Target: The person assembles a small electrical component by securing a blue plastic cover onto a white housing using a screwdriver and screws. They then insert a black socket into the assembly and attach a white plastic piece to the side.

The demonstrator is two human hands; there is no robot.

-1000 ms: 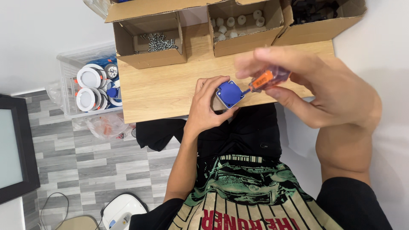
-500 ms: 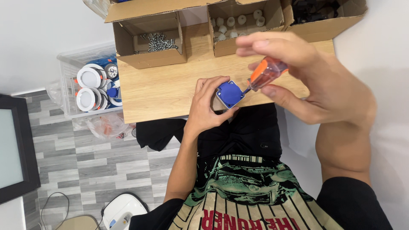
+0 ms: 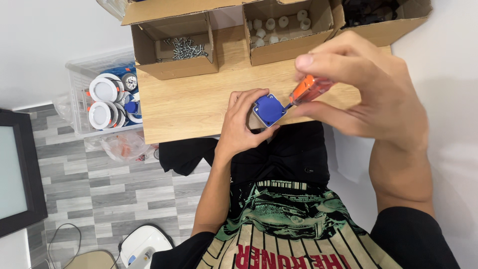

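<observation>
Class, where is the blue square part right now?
In the head view, the blue square part sits centre frame in the left hand, over the wooden table's near edge.

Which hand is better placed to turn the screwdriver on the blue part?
The right hand, probably. It already grips the orange-handled screwdriver, whose tip meets the blue part. The left hand is busy holding that part above the wooden table.
</observation>
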